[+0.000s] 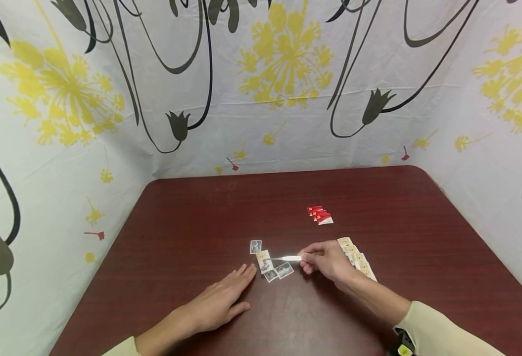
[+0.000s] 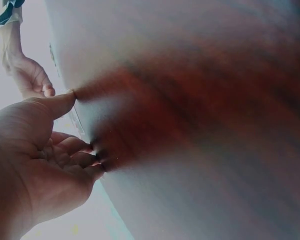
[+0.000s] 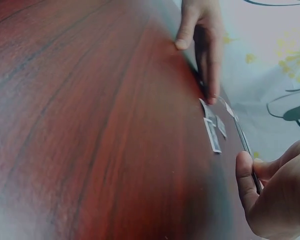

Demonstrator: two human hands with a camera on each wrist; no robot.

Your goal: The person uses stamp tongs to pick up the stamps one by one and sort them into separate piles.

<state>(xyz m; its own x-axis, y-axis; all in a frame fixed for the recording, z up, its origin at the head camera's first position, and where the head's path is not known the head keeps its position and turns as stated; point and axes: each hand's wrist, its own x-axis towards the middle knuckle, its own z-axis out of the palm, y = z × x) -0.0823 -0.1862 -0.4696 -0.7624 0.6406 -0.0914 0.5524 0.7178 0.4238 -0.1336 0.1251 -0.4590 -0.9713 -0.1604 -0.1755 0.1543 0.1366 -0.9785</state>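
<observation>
My right hand [image 1: 327,259] pinches slim silver tweezers [image 1: 291,258] between thumb and fingers. The tweezers point left, their tips at a cream stamp [image 1: 264,257] with a grey picture; whether they grip it I cannot tell. Around that stamp lie small grey picture stamps: one [image 1: 255,246] behind, one [image 1: 284,270] to the right and another [image 1: 270,275] partly covered in front. With fingers extended, my left hand [image 1: 218,301] rests on the table beside the group, holding nothing. The right wrist view shows the tweezers [image 3: 243,135] in the right hand [image 3: 282,195] near the stamps.
An overlapping row of cream stamps [image 1: 357,259] lies beside the right hand, partly hidden by it. Farther back is an overlapping stack of red-and-white stamps [image 1: 320,215]. The dark red-brown table [image 1: 216,207] meets patterned cloth [image 1: 252,118] at its back and sides.
</observation>
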